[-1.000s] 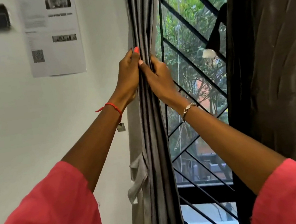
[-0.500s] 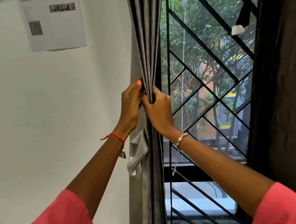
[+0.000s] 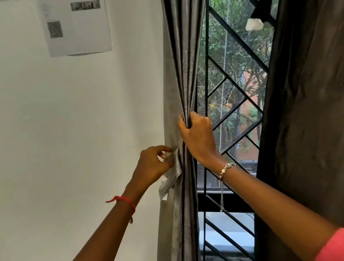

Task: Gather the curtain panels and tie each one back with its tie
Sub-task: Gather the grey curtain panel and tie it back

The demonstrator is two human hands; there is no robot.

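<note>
Head view, left side of the window. The right hand [image 3: 199, 139] is wrapped round the gathered left curtain panel [image 3: 182, 73], thumb on the wall side and fingers on the window side, squeezing its pleats into one narrow bunch. Just below and beside it, the left hand [image 3: 152, 167] pinches the upper part of the pale tie [image 3: 170, 182], which hangs at the panel's wall-side edge; a scrap of the pale cloth shows between forefinger and thumb. The right curtain panel [image 3: 319, 108] hangs loose and ungathered at the far side of the window grille [image 3: 233, 38], with no tie visible on it.

Handling, as judged: the grey panel looks soft, smooth and slightly glossy, so its folds are likely to slide apart unless the bunch is held firmly. Its long hanging length suggests moderate weight, carried from above rather than by the hand. The tie appears thin, limp and light, and will probably not hold any shape by itself. A sensible hold is the bunch at tie height with one hand, and the tie near its free end with the other.
</note>
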